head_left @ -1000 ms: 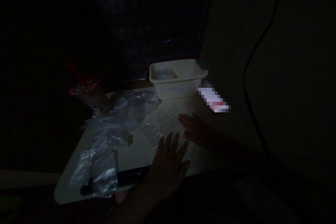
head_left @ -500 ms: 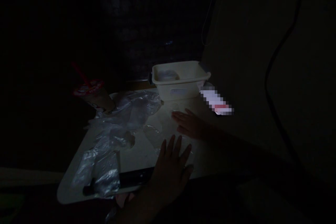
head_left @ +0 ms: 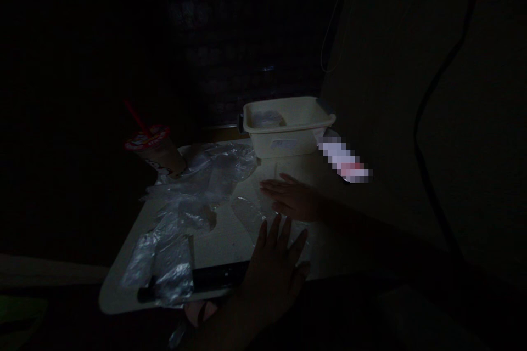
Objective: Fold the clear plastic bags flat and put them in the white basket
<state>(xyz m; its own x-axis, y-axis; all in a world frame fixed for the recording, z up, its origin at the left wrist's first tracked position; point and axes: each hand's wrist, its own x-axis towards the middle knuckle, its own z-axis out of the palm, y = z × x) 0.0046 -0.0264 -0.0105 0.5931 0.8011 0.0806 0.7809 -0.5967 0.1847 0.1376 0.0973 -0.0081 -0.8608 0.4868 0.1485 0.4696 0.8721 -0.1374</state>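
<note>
My left hand (head_left: 275,263) is spread near the table's front edge, fingers stretched over a thin, clear plastic bag (head_left: 249,211) that lies flat. Farther back, my right hand (head_left: 290,197) rests flat on the same clear plastic, its fingers extended toward the left. Neither hand grips anything. Left of both hands, crumpled clear plastic bags (head_left: 173,263) spread over the white table (head_left: 218,247). A long black bar-like object (head_left: 220,277) lies along the front edge, partly under the plastic and behind my left forearm. The scene is very dark, so the sheet's edges are hard to make out.
A cream plastic bin (head_left: 288,142) with something clear inside stands at the back. A cup (head_left: 162,159) with a red straw is at the back left. A blurred bright object, perhaps a screen (head_left: 346,159), lies right of the bin. A dark cable (head_left: 420,137) hangs at right.
My right hand has slid a little to the left across the plastic. My left hand keeps its spread pose. The whole view has shifted slightly.
</note>
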